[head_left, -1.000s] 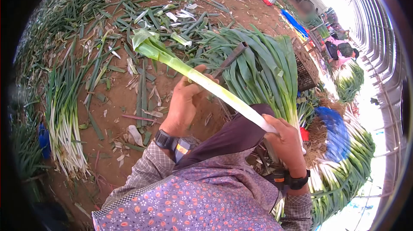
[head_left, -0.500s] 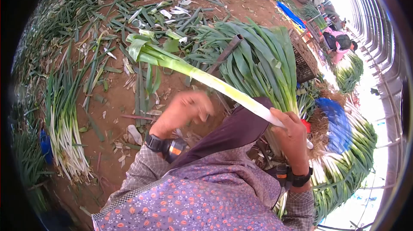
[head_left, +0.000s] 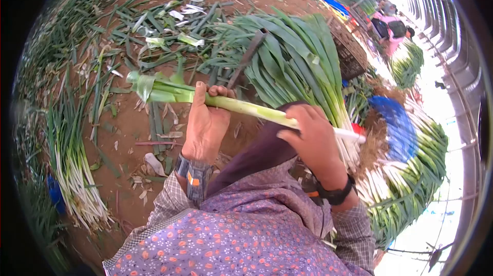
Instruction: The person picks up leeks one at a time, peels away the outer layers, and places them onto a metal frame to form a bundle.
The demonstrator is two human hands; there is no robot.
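Note:
A single leek lies across the lap area, its green leafy end to the left and its white end to the right. My left hand is wrapped round the green part, with the thumb up in front of it. Over the paler middle part, my right hand grips the stalk between thumb and fingers. Just beyond both hands lies a big bunch of leeks with broad dark leaves, and a metal bar sticks up beside it.
Leek piles lie at the left, with more at the right beside a blue wrap. Leaf scraps cover the soil ahead. A brown crate stands beyond the bunch. A person in pink bends at the far right.
My left hand has moved up from below the leek and closed on its green part. My right hand has shifted left along the stalk, so the white end now shows past it.

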